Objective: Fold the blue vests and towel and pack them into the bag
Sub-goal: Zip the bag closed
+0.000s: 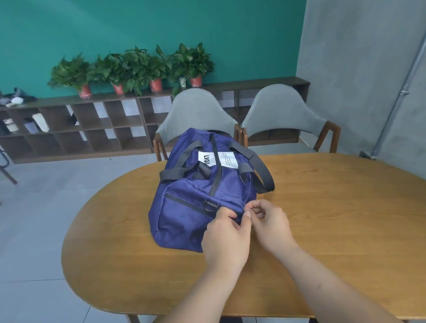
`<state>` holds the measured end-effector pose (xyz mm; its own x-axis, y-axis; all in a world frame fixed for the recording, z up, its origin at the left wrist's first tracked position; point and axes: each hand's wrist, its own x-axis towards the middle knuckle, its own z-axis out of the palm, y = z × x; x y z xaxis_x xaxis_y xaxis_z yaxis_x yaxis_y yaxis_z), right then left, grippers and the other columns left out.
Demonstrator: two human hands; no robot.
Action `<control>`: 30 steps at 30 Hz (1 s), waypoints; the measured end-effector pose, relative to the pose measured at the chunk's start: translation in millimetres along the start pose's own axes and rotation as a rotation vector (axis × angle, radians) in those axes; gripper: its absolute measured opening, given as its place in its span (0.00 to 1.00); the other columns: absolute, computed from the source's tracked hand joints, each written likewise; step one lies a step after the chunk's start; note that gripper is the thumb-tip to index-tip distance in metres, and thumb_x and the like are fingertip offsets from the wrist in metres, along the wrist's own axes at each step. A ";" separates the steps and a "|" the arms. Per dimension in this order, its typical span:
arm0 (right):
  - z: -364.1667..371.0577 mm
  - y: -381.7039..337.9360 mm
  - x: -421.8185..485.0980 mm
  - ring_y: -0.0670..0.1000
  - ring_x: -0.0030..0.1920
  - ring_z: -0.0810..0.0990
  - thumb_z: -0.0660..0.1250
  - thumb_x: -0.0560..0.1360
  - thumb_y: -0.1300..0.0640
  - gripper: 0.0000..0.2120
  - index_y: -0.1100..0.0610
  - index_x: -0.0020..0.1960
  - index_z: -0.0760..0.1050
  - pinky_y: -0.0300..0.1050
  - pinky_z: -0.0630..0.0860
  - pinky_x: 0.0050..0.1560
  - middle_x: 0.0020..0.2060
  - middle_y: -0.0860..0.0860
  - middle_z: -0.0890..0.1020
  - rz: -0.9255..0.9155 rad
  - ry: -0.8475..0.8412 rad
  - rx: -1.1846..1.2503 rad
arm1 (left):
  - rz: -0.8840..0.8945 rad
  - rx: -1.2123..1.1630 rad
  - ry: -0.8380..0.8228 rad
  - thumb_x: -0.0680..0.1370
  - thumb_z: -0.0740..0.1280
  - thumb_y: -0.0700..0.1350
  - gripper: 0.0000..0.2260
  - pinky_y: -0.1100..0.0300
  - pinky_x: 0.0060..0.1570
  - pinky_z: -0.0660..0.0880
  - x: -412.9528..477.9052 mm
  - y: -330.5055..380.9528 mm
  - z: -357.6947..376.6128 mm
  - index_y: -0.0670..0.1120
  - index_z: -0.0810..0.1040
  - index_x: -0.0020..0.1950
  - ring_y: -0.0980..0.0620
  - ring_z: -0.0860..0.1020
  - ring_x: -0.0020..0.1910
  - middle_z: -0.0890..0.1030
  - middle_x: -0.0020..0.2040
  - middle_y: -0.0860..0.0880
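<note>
A soft, rounded bag [196, 194] of dark blue woven cloth was seen lying on a smooth oval wooden table [334, 229], set lengthwise from the middle of the table towards its far edge, nearer the left end than the right. A dark zip [216, 166] was run along the top of the bag and appeared drawn closed over most of its length. Two flat black webbing handles [254, 164] were draped over the bag's sides, the right one looping down until it touched the tabletop. A white rectangular label [228, 159] with black print was stitched across the top, split by the zip, and a dark metal ring [210, 206] was fixed at the near end above a slanted pocket. The left hand [225, 237] was laid against the near end of the bag, its fingers curled and the cloth gripped there. The right hand [269, 222] was held just beside it, thumb and forefinger pinched narrowly at the same bunched spot of the bag; whether a zip pull was caught between them could not be told. Both forearms were stretched over the near edge of the table. Beyond the far edge, two chairs [197, 112] with curved grey padded backs and wooden frames were placed. Against the green wall, a low dark wooden shelf [81, 123] of square cubbies was topped with leafy plants [133, 66] in red pots.
</note>
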<state>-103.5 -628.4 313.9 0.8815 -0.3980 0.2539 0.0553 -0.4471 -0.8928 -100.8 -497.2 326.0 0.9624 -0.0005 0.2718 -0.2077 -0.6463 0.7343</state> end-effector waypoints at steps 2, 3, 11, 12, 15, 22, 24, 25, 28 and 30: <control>2.8 -2.6 -1.0 0.42 0.42 0.83 0.71 0.78 0.60 0.07 0.47 0.47 0.81 0.31 0.75 0.43 0.41 0.43 0.85 0.006 -0.001 0.011 | 0.009 0.005 0.015 0.80 0.66 0.64 0.14 0.50 0.40 0.79 2.1 -1.4 -0.5 0.55 0.75 0.45 0.55 0.80 0.39 0.80 0.35 0.57; 4.5 -3.8 -1.4 0.42 0.42 0.83 0.72 0.78 0.59 0.07 0.47 0.47 0.80 0.31 0.75 0.43 0.41 0.43 0.85 0.000 -0.007 0.012 | 0.017 0.006 0.025 0.81 0.65 0.63 0.14 0.49 0.39 0.79 3.1 -2.9 -1.6 0.54 0.74 0.45 0.54 0.80 0.39 0.80 0.35 0.57; 11.2 -12.6 2.0 0.43 0.43 0.80 0.73 0.78 0.57 0.05 0.47 0.50 0.82 0.35 0.76 0.43 0.44 0.41 0.81 -0.245 0.019 -0.238 | 0.088 -0.041 0.157 0.82 0.68 0.49 0.15 0.48 0.30 0.73 9.0 -19.9 -34.5 0.50 0.67 0.37 0.50 0.74 0.29 0.72 0.27 0.52; 11.9 -13.8 5.3 0.42 0.42 0.79 0.73 0.78 0.57 0.04 0.48 0.50 0.82 0.36 0.75 0.42 0.44 0.41 0.80 -0.267 0.038 -0.271 | 0.089 -0.052 0.170 0.82 0.68 0.48 0.15 0.47 0.30 0.74 9.5 -21.5 -39.9 0.50 0.66 0.37 0.50 0.73 0.29 0.72 0.27 0.52; 9.4 -15.9 21.9 0.42 0.37 0.78 0.72 0.79 0.57 0.04 0.48 0.50 0.82 0.41 0.74 0.41 0.44 0.43 0.80 -0.265 0.107 -0.330 | 0.070 -0.100 0.212 0.81 0.67 0.47 0.15 0.47 0.31 0.74 10.1 -28.9 -54.3 0.50 0.66 0.37 0.52 0.73 0.29 0.73 0.28 0.53; -0.4 -29.4 63.3 0.53 0.47 0.81 0.68 0.81 0.52 0.04 0.46 0.52 0.82 0.46 0.72 0.40 0.49 0.46 0.81 -0.156 0.121 -0.544 | 0.065 -0.139 0.261 0.80 0.67 0.46 0.13 0.47 0.32 0.74 3.8 -57.9 -85.3 0.51 0.68 0.37 0.52 0.73 0.29 0.73 0.29 0.54; 7.3 -32.7 65.2 0.54 0.48 0.81 0.68 0.81 0.51 0.04 0.46 0.51 0.82 0.47 0.73 0.41 0.49 0.46 0.82 -0.136 0.107 -0.561 | 0.093 -0.123 0.257 0.80 0.68 0.47 0.13 0.47 0.32 0.74 2.6 -62.8 -91.7 0.51 0.68 0.38 0.51 0.73 0.29 0.72 0.29 0.53; 12.8 -33.6 64.5 0.53 0.48 0.81 0.68 0.81 0.52 0.04 0.47 0.51 0.82 0.46 0.74 0.41 0.49 0.46 0.82 -0.119 0.112 -0.535 | 0.103 -0.105 0.256 0.80 0.68 0.48 0.13 0.48 0.31 0.74 1.7 -63.9 -94.3 0.52 0.68 0.38 0.51 0.73 0.29 0.72 0.29 0.53; 26.5 -35.2 61.8 0.50 0.46 0.78 0.67 0.79 0.56 0.05 0.50 0.54 0.81 0.45 0.72 0.43 0.50 0.48 0.81 -0.042 0.153 -0.382 | 0.130 -0.089 0.291 0.79 0.70 0.52 0.13 0.53 0.30 0.71 -0.1 -55.8 -105.8 0.54 0.66 0.42 0.51 0.73 0.29 0.72 0.29 0.52; 32.9 -39.5 63.0 0.51 0.51 0.76 0.65 0.79 0.55 0.06 0.51 0.56 0.76 0.48 0.73 0.48 0.53 0.51 0.79 0.056 0.160 -0.259 | 0.255 -0.124 0.359 0.79 0.69 0.55 0.12 0.60 0.32 0.70 8.3 -39.8 -123.3 0.55 0.67 0.46 0.52 0.73 0.32 0.71 0.32 0.54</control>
<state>-34.7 -609.4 352.9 0.7935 -0.5398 0.2810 -0.1305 -0.6020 -0.7878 -106.2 -377.4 375.7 0.7606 0.1316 0.6357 -0.4702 -0.5635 0.6792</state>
